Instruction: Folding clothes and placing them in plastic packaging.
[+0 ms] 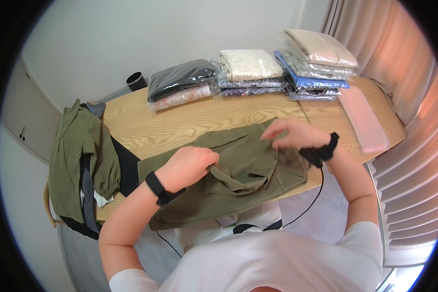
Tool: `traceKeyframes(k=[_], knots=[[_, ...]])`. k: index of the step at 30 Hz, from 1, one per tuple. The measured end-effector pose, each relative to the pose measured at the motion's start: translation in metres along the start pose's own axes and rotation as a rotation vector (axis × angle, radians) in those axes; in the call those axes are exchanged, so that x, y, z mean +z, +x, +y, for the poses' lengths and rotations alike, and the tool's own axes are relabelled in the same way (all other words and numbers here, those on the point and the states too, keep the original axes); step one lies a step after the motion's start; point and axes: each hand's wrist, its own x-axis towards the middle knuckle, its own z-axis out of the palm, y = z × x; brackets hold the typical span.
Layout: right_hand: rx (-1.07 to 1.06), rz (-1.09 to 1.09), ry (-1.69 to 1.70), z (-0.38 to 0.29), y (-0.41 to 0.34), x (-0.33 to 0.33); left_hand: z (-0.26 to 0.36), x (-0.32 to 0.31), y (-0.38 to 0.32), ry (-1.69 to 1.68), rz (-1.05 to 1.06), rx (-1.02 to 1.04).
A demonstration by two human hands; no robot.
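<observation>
An olive-green garment [189, 200], possibly shorts, lies before me at the table's front edge. Its lower side hangs over that edge, and its middle is rumpled into a raised fold. The fingers of my left hand [189, 164] are curled on this fold and pinch the cloth. Over the garment's right part hovers my right hand [295, 133], slightly blurred, with thumb and fingers apart and nothing between them. Dark printed writing shows on the cloth below it. Each wrist wears a black strap with a small device.
Bagged folded clothes stand along the back in a left stack [182, 78], a middle stack [252, 65] and a taller right stack [317, 51]. A pink cloth [365, 120] lies at right on the wooden table [131, 120]. Loose clothes [73, 157] drape the left end. A black cable [310, 206] hangs from my right wrist.
</observation>
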Motion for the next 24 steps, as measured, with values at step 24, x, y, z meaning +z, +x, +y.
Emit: traceKeyframes(k=[24], knots=[[0.262, 0.132, 0.077, 0.18, 0.033, -0.023, 0.011, -0.041, -0.097, -0.952, 0.476, -0.205]])
